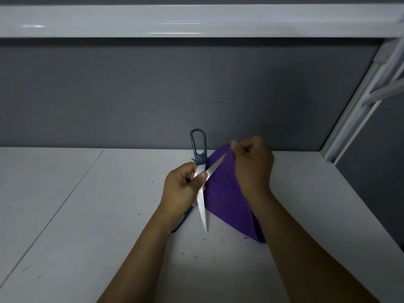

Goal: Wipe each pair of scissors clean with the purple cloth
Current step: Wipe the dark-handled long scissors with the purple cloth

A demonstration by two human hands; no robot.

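Observation:
My left hand point(182, 189) grips a pair of scissors point(202, 206) near the pivot, above the white table. The blades are spread: one points down toward me, the other slants up to the right against the purple cloth point(227, 197). One dark blue handle loop stands above my fist, the other pokes out below my wrist. My right hand point(253, 165) pinches the cloth's top edge, and the cloth hangs down behind the blades to the table.
The white table point(109, 215) has small dark specks near the scissors and a seam on the left. A grey wall rises behind it. A white shelf point(196, 20) runs overhead, and a white frame post point(354, 106) slants at the right.

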